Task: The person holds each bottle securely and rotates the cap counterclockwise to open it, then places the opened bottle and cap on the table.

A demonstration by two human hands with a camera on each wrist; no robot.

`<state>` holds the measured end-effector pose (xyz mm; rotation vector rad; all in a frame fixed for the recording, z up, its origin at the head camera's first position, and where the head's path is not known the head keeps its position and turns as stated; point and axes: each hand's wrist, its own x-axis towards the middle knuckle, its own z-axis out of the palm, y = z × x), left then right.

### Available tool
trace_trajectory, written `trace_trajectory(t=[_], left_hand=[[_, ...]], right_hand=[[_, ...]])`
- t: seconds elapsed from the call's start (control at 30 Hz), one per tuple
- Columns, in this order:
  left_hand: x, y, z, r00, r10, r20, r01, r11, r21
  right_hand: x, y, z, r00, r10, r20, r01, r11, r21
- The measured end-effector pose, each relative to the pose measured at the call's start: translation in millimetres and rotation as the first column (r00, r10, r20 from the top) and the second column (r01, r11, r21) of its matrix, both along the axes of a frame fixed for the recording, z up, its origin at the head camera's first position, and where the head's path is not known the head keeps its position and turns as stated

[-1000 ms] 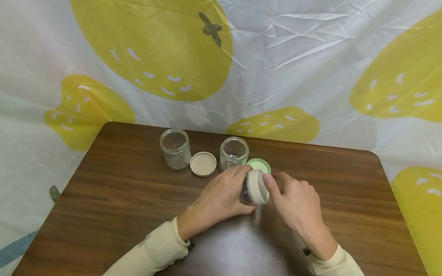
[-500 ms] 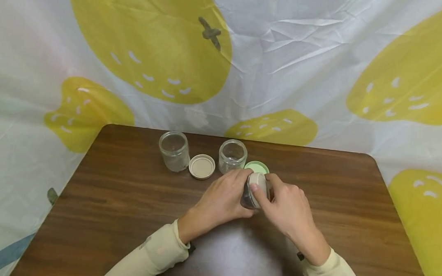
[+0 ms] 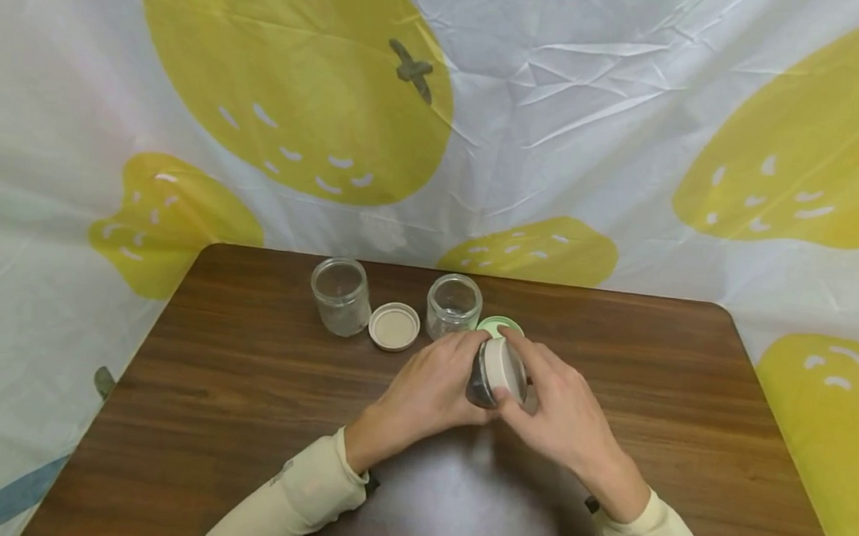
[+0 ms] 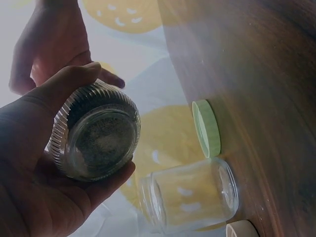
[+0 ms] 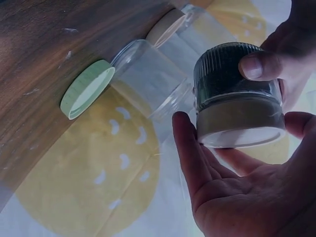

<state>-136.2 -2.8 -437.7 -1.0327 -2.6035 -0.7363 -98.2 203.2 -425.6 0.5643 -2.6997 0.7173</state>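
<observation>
In the head view my left hand grips a small glass jar, held tilted above the table. The left wrist view shows the jar's ribbed side and round base, with dark contents inside. A beige lid is on the jar's mouth, facing my right hand. That hand holds the lid by its rim, thumb on the near edge and fingers on the far one. From the right wrist view, fingertips show at one side of the lid's band, while the left thumb presses the glass.
Two lidless clear glass jars, one at left and one nearer the middle, stand toward the back of the brown wooden table. A beige lid lies between them. A green lid lies just behind the hands. Patterned cloth hangs behind.
My right hand has shifted its hold on the lid: its thumb moved across to the near edge, its fingers round the far one. The left hand keeps the jar in nearly the same place.
</observation>
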Motion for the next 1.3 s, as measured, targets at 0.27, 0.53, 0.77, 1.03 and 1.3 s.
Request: trace_trajectory(t=[0.27, 0.53, 0.77, 1.03, 1.3], left_hand=[[-0.7, -1.9, -0.4, 1.0, 0.0, 0.02, 0.0, 1.0, -0.001], [-1.0, -2.3, -0.3, 0.999, -0.003, 0.048, 0.002, 1.0, 0.01], [-0.8, -2.8, 0.6, 0.998, -0.002, 0.057, 0.001, 1.0, 0.02], [0.9, -2.3, -0.3, 0.997, 0.01, 0.074, -0.013, 0.999, 0.049], [3.3, 3.8, -2.3, 1.0, 0.016, -0.003, -0.016, 0.999, 0.027]], right_hand=[[-1.3, 3.1, -3.8, 0.995, 0.093, -0.043, -0.094, 0.996, -0.006], [-2.1, 6.4, -4.8, 0.99, 0.14, -0.021, -0.141, 0.989, -0.034], [-1.3, 6.0, -4.2, 0.989, 0.141, 0.035, -0.138, 0.988, -0.061], [-0.9, 3.4, -8.8, 1.0, 0.003, 0.027, 0.0, 0.993, -0.118], [-4.3, -1.8, -0.4, 0.953, -0.248, 0.177, 0.251, 0.968, 0.001]])
